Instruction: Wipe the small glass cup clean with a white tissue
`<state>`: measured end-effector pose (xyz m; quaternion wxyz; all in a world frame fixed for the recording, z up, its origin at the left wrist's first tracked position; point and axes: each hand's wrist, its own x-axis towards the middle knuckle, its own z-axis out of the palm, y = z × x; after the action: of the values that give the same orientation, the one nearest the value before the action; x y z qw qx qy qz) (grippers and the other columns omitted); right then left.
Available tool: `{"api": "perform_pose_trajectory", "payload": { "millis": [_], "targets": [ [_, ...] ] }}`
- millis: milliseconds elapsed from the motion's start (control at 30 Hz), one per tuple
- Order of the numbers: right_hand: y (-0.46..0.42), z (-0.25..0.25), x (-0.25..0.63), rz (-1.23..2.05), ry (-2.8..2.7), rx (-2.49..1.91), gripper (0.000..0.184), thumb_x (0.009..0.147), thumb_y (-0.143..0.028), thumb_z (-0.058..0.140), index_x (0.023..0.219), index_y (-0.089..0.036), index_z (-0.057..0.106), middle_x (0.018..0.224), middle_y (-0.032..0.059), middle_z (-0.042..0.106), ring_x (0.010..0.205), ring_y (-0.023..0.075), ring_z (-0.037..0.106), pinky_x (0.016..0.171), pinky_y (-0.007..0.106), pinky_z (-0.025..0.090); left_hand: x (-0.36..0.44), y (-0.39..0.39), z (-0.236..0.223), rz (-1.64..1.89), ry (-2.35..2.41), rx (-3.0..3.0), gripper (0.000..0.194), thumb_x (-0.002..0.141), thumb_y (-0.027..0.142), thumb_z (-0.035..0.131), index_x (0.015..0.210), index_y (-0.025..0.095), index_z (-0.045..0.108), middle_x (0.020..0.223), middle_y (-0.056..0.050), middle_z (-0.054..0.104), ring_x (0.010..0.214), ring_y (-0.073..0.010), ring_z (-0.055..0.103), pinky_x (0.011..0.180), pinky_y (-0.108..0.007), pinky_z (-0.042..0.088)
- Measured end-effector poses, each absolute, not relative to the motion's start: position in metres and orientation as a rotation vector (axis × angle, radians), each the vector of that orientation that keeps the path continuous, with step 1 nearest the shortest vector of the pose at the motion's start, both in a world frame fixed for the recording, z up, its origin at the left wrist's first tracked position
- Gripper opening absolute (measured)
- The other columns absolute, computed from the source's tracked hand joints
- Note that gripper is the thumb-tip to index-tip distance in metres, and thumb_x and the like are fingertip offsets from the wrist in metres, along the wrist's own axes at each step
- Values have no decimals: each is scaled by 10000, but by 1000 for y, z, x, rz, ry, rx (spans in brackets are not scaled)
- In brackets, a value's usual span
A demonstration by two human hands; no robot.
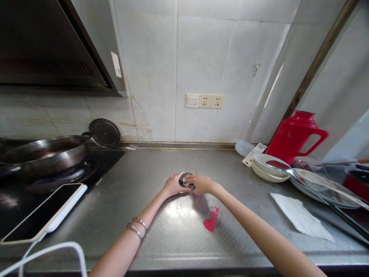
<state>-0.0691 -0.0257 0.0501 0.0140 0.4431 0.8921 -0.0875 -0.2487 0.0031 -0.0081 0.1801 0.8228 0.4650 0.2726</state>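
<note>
Both my hands meet in the middle of the steel counter (178,231). My left hand (173,185) and my right hand (202,184) are closed around a small dark shiny object (186,180), which looks like a glass jar or crumpled foil; I cannot tell which. It sits on or just above the counter. Two bracelets (137,226) circle my left wrist. Red scraps (211,221) lie on the counter just in front of my right forearm.
A wok (43,154) sits on the stove at left, with a phone (43,215) and white cable (52,252) near it. At right stand a red jug (294,136), stacked bowls (269,167), plates (323,184) and a white napkin (300,217). Wall sockets (205,101) are behind.
</note>
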Motion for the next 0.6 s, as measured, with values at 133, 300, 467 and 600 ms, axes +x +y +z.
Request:
{"api": "perform_pose_trajectory", "payload": {
  "millis": [133,300,467,600],
  "targets": [
    [-35,53,-70,-137,2670,1499,521,711,-261,543,1223,-361,540,1245,28,577,993,269,620,738,348,480,-250,3,-8,762,1316,2351,827,515,545,781,1226,202,535,1151,-95,655,1081,-287,589,1064,-415,324],
    [-33,59,-71,-173,2657,1516,371,728,-274,537,1087,-283,632,1097,62,647,934,263,632,680,301,463,-251,4,-10,776,1299,2383,800,526,550,777,1208,204,545,1097,-84,677,1038,-283,606,1058,-429,319],
    [-22,58,-74,-343,2741,1298,295,728,-240,534,984,-203,676,1041,85,659,892,230,627,696,275,455,-251,3,-9,789,1280,2370,752,519,533,784,1166,212,573,1070,-68,684,1024,-280,606,977,-386,392],
    [-25,55,-77,-292,2738,1333,496,691,-203,542,1181,-253,599,1218,75,594,965,244,621,726,294,473,-251,1,-7,802,1270,2329,733,522,503,785,1166,222,577,1065,-66,684,997,-275,613,941,-372,415]
  ]
}}
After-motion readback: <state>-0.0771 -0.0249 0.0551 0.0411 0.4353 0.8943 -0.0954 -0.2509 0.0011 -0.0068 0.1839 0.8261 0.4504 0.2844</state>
